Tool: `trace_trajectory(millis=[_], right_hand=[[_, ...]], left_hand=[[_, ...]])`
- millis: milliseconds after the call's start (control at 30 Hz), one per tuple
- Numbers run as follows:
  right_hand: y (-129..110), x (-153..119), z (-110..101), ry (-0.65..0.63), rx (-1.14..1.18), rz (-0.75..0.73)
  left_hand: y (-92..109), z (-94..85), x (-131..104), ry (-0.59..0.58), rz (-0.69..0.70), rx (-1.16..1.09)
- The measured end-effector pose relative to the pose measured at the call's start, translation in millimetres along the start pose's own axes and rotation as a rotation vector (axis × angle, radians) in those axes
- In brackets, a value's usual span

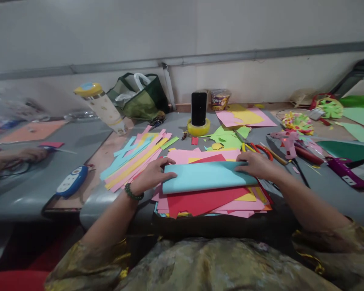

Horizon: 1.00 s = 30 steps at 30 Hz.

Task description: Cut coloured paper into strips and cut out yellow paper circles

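Evidently midway through, your left hand [150, 176] and right hand [257, 165] grasp a light-blue sheet [206, 176] near opposite ends, over a stack of coloured paper [203, 203]. The sheet looks doubled lengthwise, its fold perhaps unfinished; cut strips [139, 159] lie to your left, while the stack shows broader, unstripped pieces.

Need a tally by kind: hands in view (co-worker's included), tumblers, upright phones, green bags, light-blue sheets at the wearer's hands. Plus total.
Hands: 3 (left hand, right hand, co-worker's hand)
Tumbler: 1
Upright phone: 1
Green bag: 1
Light-blue sheet: 1
Total: 7
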State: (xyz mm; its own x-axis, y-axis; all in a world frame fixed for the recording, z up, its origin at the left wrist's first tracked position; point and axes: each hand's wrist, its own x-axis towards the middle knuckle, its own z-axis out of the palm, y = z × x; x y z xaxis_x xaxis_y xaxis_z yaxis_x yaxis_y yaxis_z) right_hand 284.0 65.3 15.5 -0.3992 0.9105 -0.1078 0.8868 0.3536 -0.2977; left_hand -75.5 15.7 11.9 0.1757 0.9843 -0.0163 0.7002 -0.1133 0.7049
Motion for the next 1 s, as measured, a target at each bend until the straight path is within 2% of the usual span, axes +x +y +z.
trace_trajectory(millis=[100, 233, 367, 433, 533, 600, 633, 700, 800, 900, 1000], right_hand=[[4.7, -3.3, 2.6, 0.077, 0.118, 0.04], [10.1, -5.9, 6.0, 0.226, 0.294, -0.025], [5.1, -11.4, 5.5, 0.304, 0.402, -0.037], [2.6, -16.7, 1.1, 0.355, 0.446, -0.017], [5.8, -25.5, -11.2, 0.487, 0.545, 0.069], [11.4, -29.9, -20.5, 0.609, 0.636, 0.11], [14.2, -31.3, -24.4, 0.676, 0.691, 0.12], [18.2, -32.5, -29.0, 0.785, 0.817, 0.123], [18.8, -32.7, -27.6, 0.843, 0.979, 0.13], [15.6, -35.1, -21.0, 0.848, 1.044, 0.121], [12.8, -41.4, -15.7, 0.848, 1.073, 0.104]], left_hand=[[2.0, 0.0, -9.0, 0.016, -0.028, -0.132], [4.4, 5.8, -18.3, 0.046, -0.063, -0.293], [-0.7, 12.5, -18.6, 0.113, -0.03, -0.362], [-3.0, 15.2, -20.0, 0.205, 0.019, -0.26], [1.0, 24.4, -31.3, 0.402, 0.121, 0.022], [9.3, 36.5, -43.8, 0.43, 0.183, 0.203], [14.4, 43.9, -50.0, 0.383, 0.217, 0.279], [24.8, 58.7, -59.7, 0.168, 0.289, 0.401], [36.7, 73.2, -63.0, -0.118, 0.278, 0.528], [43.6, 71.7, -57.9, -0.256, 0.235, 0.588], [48.3, 59.6, -49.6, -0.32, 0.214, 0.586]])
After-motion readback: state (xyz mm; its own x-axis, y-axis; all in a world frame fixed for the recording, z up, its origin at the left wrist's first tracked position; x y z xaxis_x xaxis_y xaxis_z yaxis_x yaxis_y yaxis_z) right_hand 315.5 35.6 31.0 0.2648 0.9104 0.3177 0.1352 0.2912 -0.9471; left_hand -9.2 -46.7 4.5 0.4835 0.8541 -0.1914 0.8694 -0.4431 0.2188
